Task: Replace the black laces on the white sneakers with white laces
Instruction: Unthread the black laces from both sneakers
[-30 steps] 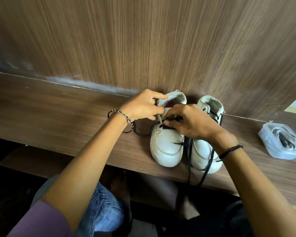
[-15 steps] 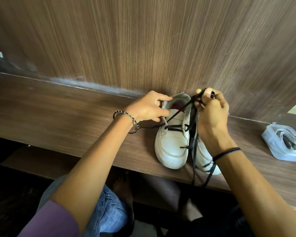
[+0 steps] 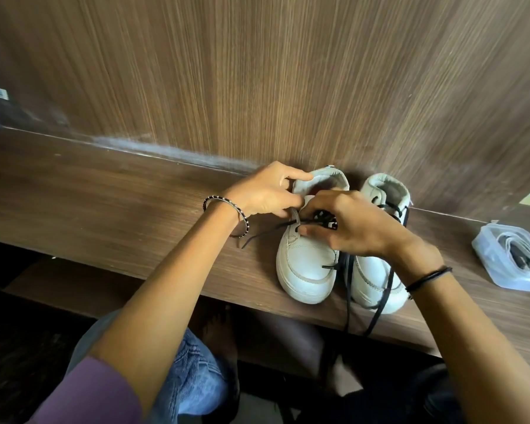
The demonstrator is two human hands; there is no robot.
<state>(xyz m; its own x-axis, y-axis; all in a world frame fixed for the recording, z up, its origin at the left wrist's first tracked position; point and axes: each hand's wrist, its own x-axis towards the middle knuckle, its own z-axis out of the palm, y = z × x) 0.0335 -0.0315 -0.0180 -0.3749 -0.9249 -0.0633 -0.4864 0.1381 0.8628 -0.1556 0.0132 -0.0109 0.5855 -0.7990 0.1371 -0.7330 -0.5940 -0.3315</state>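
Two white sneakers stand side by side on the wooden shelf (image 3: 104, 191), toes toward me. My left hand (image 3: 266, 191) grips the collar of the left sneaker (image 3: 306, 264). My right hand (image 3: 349, 224) lies over that shoe's eyelets and pinches its black lace (image 3: 266, 231), which trails off to the left. The right sneaker (image 3: 377, 276) is partly hidden by my right wrist. More black lace (image 3: 348, 289) hangs between the shoes and over the shelf's front edge.
A clear plastic box (image 3: 514, 258) holding white laces and something dark sits at the right end of the shelf. A wood-grain wall (image 3: 257, 71) rises directly behind the shoes. Below the shelf edge I see my knee in blue jeans (image 3: 193, 384).
My right hand, which had lifted a length of black lace high above the shoes, has come back down onto the left sneaker's eyelets. My left hand stays on the collar.
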